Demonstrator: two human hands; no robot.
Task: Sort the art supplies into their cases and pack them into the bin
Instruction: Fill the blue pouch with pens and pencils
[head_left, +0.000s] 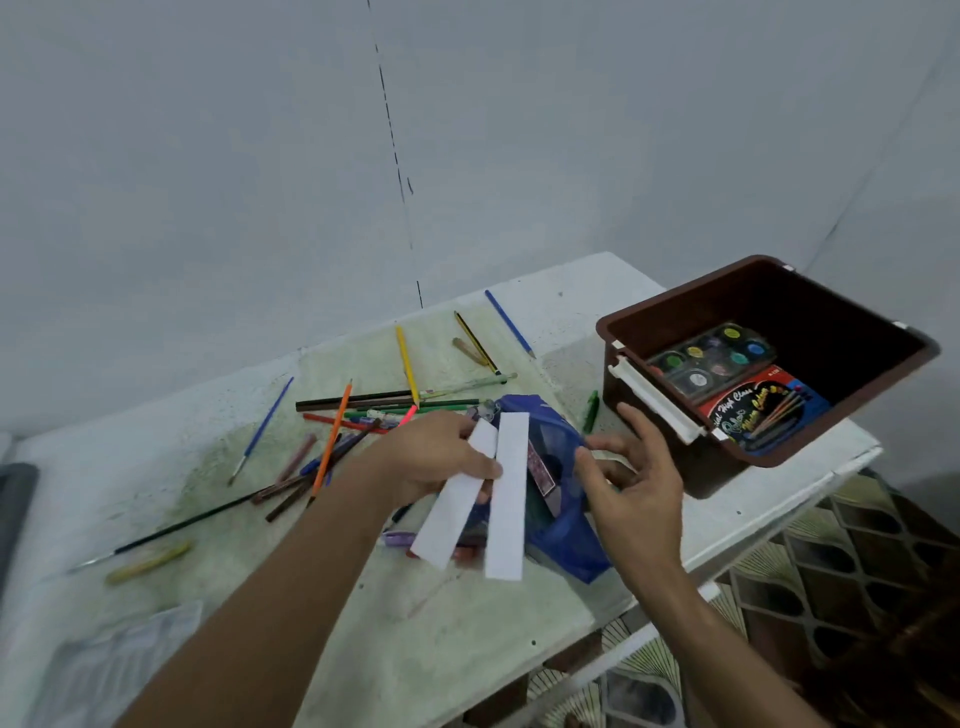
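The task looks only partly done. In the brown plastic bin (670, 306) already lie a watercolour palette with round paint pans (714, 358) and a red and blue paint box (763, 410). The blue fabric pencil case (558, 467) lies on the white desk (779, 499) just left of the bin, seemingly open, and something is inside, though it is too blurred to name.

The left hand (431, 457) pinches 2 white paper strips (506, 493) over the case, fingers curled round them. The right hand (631, 483) has its fingers spread and touches the case's right edge; whether it grips the fabric cannot be told.

Much remains: left of the case, many coloured pencils (363, 410) and a thin blue-handled brush (262, 431) lie scattered, and more pencils lie behind it. A yellowish crayon (148, 561) lies far left. The loose pile crosses over itself, so picking single pieces will probably be slow.
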